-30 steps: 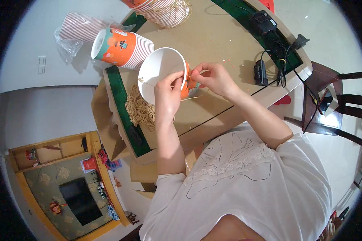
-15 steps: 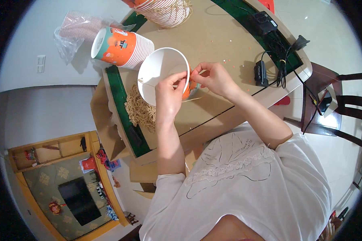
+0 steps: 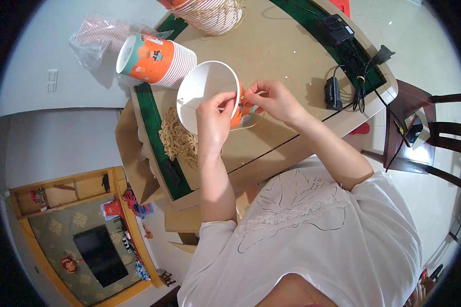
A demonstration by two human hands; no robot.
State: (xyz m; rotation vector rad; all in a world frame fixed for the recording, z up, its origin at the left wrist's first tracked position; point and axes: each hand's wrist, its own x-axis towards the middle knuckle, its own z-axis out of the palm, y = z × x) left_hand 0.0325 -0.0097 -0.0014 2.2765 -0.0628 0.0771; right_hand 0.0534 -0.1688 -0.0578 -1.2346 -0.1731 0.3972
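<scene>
A paper bucket [image 3: 205, 82], white inside and orange outside, lies tilted with its mouth toward me. My left hand [image 3: 213, 118] pinches its rim on the right, with the thumb and fingers about the wall. Just outside that rim, my right hand [image 3: 275, 101] is closed in a pinch on a thin tan cord [image 3: 262, 122], which curves down below the fingers. The exact pinch point is partly hidden. A short piece of cord also shows inside the bucket. Beneath and left of the bucket lies a heap of tan cords [image 3: 178, 139].
A stack of orange paper buckets [image 3: 159, 59] lies behind at the left, beside plastic-wrapped striped ones [image 3: 100, 36]. Another stack [image 3: 215, 18] with cords draped over it stands at the far edge. Black adapters and cables [image 3: 333, 93] lie on the table's right side.
The loose cord by my right hand has swung from a straight end into an upward curve. The bucket and both hands have shifted only slightly.
</scene>
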